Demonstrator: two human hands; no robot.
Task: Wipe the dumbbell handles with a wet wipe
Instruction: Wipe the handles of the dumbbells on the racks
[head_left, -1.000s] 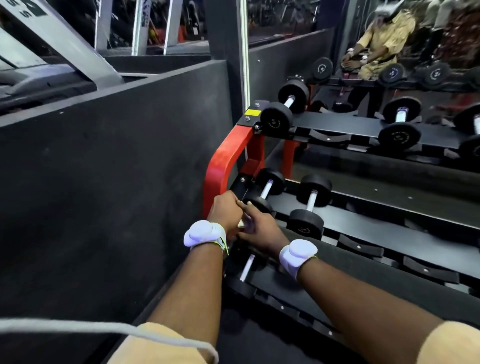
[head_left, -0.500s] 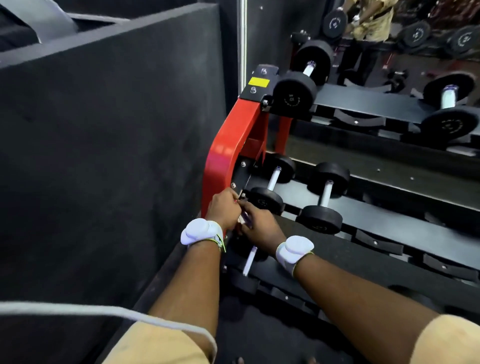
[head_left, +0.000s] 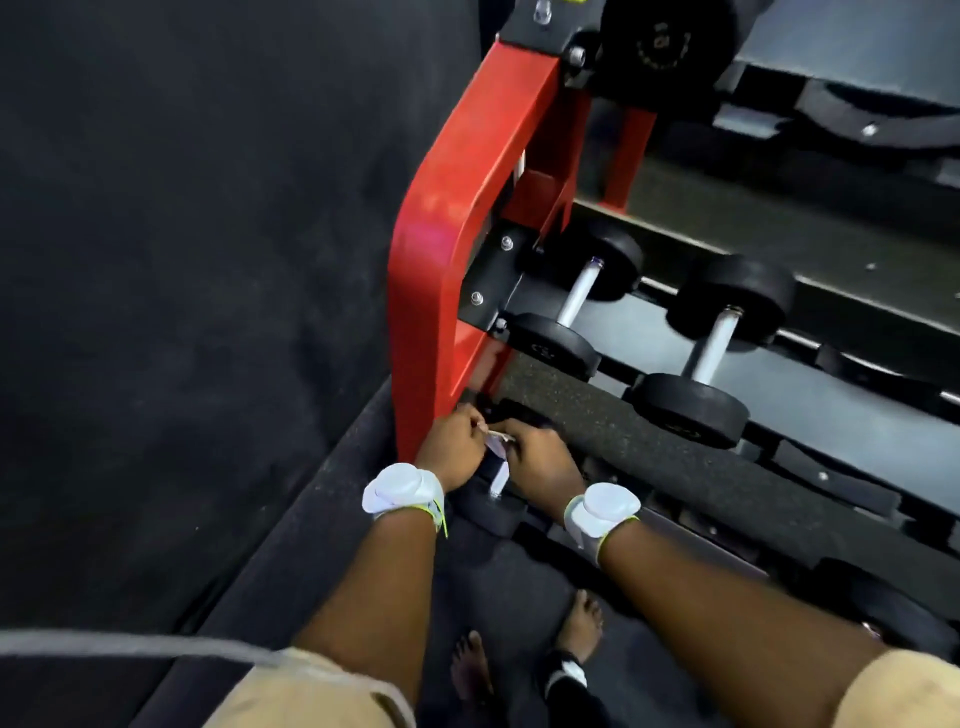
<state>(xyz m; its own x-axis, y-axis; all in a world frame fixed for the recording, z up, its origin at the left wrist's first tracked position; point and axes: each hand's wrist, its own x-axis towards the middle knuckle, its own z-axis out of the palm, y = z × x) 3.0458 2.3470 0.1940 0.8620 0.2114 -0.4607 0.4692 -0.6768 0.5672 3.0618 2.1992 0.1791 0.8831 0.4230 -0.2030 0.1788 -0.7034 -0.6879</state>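
Left hand (head_left: 452, 449) and right hand (head_left: 540, 457) pinch the limp white wet wipe (head_left: 496, 447) at the stiff, probably slick chrome dumbbell handle (head_left: 498, 480), best wrapped mid-bar.

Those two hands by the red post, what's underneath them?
A white wipe held by left hand and right hand, and a dumbbell handle poking out below. The handle's upper part is covered.
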